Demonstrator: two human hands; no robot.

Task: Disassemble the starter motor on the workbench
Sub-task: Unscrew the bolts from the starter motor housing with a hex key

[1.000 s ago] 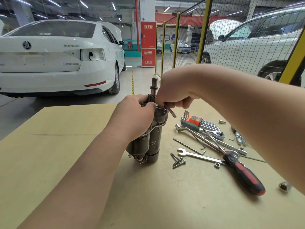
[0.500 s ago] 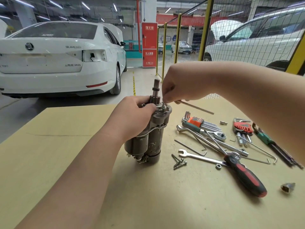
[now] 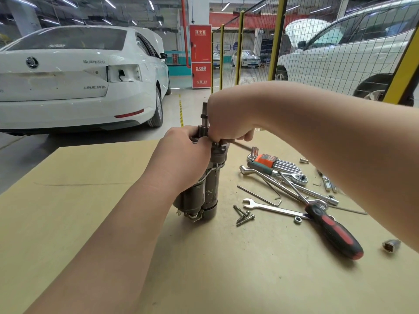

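Note:
A grey starter motor (image 3: 207,193) stands upright on the tan workbench (image 3: 90,189), its shaft (image 3: 204,112) pointing up. My left hand (image 3: 181,157) grips the upper part of the motor body from the left. My right hand (image 3: 229,123) sits over the top flange and holds a thin hex key (image 3: 241,145), whose long arm sticks out to the right. The key's short end is hidden under my fingers at the flange.
Right of the motor lie loose bolts (image 3: 243,215), an open-end wrench (image 3: 272,207), a red-black screwdriver (image 3: 333,232), a ratchet (image 3: 292,176), a hex key set (image 3: 269,160) and a socket (image 3: 391,245). A yellow mesh fence (image 3: 276,41) stands behind; a white car (image 3: 79,75) is parked beyond the bench.
My right hand has dropped back onto the flange with the hex key, and the key's long arm has swung. My left hand keeps its grip on the motor.

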